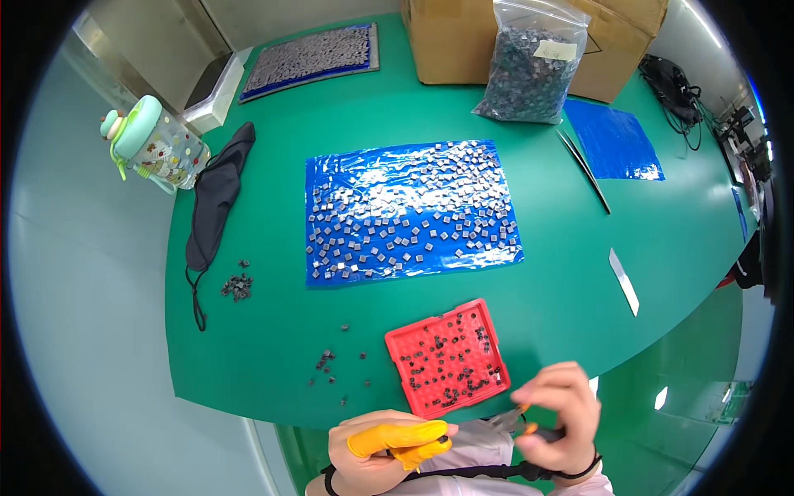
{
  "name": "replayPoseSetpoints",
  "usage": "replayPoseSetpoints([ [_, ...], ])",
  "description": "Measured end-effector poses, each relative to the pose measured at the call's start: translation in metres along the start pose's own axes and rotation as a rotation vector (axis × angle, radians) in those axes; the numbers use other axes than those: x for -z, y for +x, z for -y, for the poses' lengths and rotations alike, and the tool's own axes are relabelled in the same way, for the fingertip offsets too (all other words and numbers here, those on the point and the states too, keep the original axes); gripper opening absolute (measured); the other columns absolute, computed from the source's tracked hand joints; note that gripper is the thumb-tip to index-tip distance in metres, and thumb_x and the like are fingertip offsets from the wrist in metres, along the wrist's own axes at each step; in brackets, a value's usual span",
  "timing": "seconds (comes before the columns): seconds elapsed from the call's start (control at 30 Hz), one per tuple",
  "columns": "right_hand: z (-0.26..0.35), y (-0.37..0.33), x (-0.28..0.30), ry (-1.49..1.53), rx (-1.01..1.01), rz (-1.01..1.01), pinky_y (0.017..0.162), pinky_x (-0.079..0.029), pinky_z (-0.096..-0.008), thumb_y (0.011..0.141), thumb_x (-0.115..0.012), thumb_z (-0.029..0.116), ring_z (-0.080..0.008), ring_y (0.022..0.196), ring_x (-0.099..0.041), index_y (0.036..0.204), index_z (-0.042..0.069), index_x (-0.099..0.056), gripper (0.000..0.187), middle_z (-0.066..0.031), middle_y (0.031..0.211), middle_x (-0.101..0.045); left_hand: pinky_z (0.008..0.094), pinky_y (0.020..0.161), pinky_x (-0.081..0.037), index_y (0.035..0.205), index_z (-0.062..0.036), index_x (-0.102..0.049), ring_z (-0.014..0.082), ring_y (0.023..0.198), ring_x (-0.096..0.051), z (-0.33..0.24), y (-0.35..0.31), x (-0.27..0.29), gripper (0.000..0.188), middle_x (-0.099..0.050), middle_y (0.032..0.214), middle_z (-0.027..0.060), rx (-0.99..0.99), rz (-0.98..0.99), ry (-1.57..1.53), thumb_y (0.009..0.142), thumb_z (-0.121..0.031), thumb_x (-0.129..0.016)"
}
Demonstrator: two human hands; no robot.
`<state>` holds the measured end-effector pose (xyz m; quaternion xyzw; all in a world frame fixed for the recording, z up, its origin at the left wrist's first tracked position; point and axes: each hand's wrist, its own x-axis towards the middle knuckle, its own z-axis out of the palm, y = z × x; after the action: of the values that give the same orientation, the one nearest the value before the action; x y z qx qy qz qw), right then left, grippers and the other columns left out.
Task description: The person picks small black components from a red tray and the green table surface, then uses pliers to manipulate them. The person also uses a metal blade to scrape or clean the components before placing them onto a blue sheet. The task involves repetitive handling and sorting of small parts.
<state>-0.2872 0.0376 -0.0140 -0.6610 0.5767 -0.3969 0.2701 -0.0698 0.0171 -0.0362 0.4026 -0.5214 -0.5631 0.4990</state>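
My left hand [389, 446] is at the table's near edge, its thumb and finger in yellow finger covers and pinched together. Between their tips sits a small dark piece [444, 440]. To the right, my right hand [562, 417] is closed around small pliers [503, 420] with orange-and-black handles. Their metal jaws point toward my left hand, apart from the dark piece; motion blurs them somewhat. Just beyond both hands lies a red tray [394, 345] with many tiny black parts scattered in it.
A blue sheet [356, 269] covered with small grey squares lies mid-table. Loose dark bits [238, 287] and a black mask [217, 198] are left, near a bottle [169, 157]. Tweezers [587, 174], a blade [624, 283], a filled bag [529, 78] and a cardboard box [451, 41] stand beyond.
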Motion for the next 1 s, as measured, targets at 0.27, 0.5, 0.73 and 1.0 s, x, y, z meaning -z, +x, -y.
replayPoseSetpoints([
  [0.27,0.0,0.0,-0.015,-0.072,0.137,0.071,0.078,-0.044,-0.037,0.065,-0.074,0.031,-0.0252,0.088,-0.056,0.102,0.007,-0.068,0.045,-0.0088,0.099,-0.059,0.0248,0.06,-0.051,0.089,0.0089,-0.067,0.0198,0.07,-0.065,-0.002,-0.001,0.001,0.018,-0.066,0.082,0.0164,-0.011,0.005,-0.031,0.072,0.009,-0.073],
  [0.5,0.004,0.003,-0.013,-0.176,0.155,0.056,0.076,-0.044,-0.0359,0.056,-0.074,0.026,-0.0254,0.087,-0.056,0.099,0.009,-0.071,0.046,-0.007,0.097,-0.058,0.0262,0.06,-0.052,0.089,0.0086,-0.067,0.0224,0.069,-0.066,-0.005,0.008,0.005,0.018,-0.068,0.08,0.0176,-0.117,0.075,0.15,0.072,0.006,-0.073],
  [0.73,-0.001,0.001,-0.012,-0.269,0.24,0.011,0.069,-0.041,-0.0361,0.054,-0.073,0.028,-0.0237,0.082,-0.052,0.088,0.014,-0.072,0.037,-0.0037,0.091,-0.055,0.0268,0.06,-0.047,0.088,0.0038,-0.066,0.0203,0.069,-0.06,-0.01,0.008,-0.001,0.014,-0.064,0.079,0.0127,-0.063,0.098,0.114,0.077,0.0,-0.073],
  [1.0,-0.007,0.0,-0.011,-0.26,0.317,0.002,0.067,-0.04,-0.0366,0.055,-0.074,0.034,-0.0233,0.083,-0.049,0.084,0.015,-0.072,0.035,-0.0018,0.09,-0.054,0.0309,0.06,-0.037,0.096,-0.001,-0.055,0.0199,0.062,-0.045,0.004,0.01,0.001,0.012,-0.053,0.075,0.0087,-0.155,0.296,0.066,0.091,-0.012,-0.058],
])
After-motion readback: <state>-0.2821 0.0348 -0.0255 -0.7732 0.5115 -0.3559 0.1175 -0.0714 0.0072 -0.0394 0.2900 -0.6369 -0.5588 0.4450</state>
